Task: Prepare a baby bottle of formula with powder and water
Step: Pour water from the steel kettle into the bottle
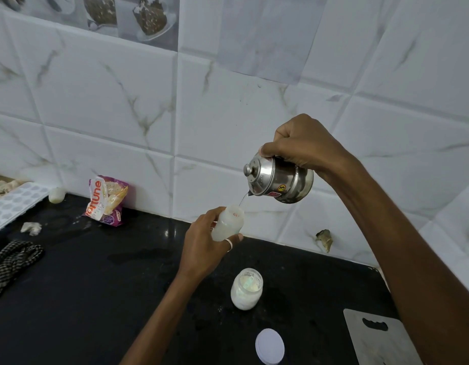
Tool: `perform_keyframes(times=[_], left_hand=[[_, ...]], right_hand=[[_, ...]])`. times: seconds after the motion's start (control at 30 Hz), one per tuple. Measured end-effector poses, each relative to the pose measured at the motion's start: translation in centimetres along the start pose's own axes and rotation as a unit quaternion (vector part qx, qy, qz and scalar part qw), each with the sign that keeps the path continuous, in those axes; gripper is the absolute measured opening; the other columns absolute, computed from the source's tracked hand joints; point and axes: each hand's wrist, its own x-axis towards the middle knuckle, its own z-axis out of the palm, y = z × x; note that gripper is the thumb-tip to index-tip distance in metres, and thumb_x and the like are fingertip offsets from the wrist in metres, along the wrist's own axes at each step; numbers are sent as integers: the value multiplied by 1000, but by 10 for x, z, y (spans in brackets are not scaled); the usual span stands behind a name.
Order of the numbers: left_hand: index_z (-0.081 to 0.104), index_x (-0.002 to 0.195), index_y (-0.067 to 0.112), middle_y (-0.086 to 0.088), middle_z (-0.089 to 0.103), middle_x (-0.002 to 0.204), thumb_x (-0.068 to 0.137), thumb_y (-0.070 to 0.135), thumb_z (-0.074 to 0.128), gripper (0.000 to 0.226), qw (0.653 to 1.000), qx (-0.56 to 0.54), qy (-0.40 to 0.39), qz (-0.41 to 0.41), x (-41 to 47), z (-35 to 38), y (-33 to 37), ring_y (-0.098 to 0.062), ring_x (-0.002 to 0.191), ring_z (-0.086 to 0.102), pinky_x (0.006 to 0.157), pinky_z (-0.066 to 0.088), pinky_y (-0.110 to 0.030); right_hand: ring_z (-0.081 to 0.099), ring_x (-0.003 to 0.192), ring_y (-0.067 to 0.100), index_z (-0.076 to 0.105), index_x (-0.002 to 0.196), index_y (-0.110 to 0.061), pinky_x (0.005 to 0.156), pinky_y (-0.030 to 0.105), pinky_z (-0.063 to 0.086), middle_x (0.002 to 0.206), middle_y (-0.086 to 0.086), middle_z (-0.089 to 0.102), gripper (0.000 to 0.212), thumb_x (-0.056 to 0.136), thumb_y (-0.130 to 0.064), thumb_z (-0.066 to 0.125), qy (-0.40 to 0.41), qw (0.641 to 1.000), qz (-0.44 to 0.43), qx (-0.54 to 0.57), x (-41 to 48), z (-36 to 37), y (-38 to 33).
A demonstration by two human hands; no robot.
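My left hand (204, 247) grips a translucent white baby bottle (229, 222), held tilted above the black counter with its mouth open. My right hand (301, 143) holds a small steel kettle (279, 179) tipped to the left, lid on. A thin stream of water (242, 200) runs from its spout into the bottle's mouth. An open glass jar of white powder (246, 289) with a scoop inside stands on the counter below my left hand. Its round white lid (269, 346) lies flat nearer to me.
The black counter (96, 299) meets a white tiled wall. At the left lie a white ice tray (14, 204), a food packet (106, 201), a small white object (56, 194) and a checked cloth (12, 262). A grey cutting board (378, 341) lies at the right front.
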Motion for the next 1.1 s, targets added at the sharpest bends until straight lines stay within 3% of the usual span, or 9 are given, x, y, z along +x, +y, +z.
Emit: perform_keyframes(times=[0.2, 0.47, 0.6, 0.87, 1.1], left_hand=[[45, 113, 54, 28, 53, 110, 77, 30, 87, 60, 1000, 1, 2, -2, -1, -2, 2, -11, 109, 57, 78, 43, -14], [47, 121, 44, 17, 56, 118, 78, 30, 87, 60, 1000, -6, -4, -9, -3, -3, 4, -13, 111, 57, 78, 44, -12], [48, 121, 44, 16, 57, 118, 78, 29, 87, 60, 1000, -9, -3, -10, -5, -3, 6, -10, 109, 57, 71, 45, -7], [49, 121, 46, 17, 59, 119, 77, 31, 88, 60, 1000, -13, -4, -10, -6, -3, 5, -9, 109, 59, 73, 45, -6], [48, 121, 46, 18, 57, 118, 78, 30, 87, 61, 1000, -11, -6, -11, -5, -3, 5, -9, 108, 58, 77, 42, -9]], right_hand=[[39, 51, 12, 43, 46, -17, 56, 31, 35, 44, -7, 38, 43, 72, -24, 77, -5, 1000, 1, -2, 0, -1, -3], [42, 54, 13, 45, 47, -16, 58, 32, 37, 51, -2, 46, 40, 71, -25, 77, -7, 1000, 1, -10, 0, -2, -9], [41, 52, 12, 44, 45, -16, 57, 31, 36, 45, -7, 42, 42, 71, -23, 75, -8, 1000, 4, -16, -1, -4, -11], [44, 57, 15, 52, 55, -14, 57, 32, 38, 58, 3, 49, 32, 72, -25, 76, -18, 1000, -1, -25, -2, -5, -15], [40, 53, 14, 44, 49, -16, 57, 31, 36, 51, -2, 43, 39, 71, -24, 75, -18, 1000, 0, -24, -3, -5, -15]])
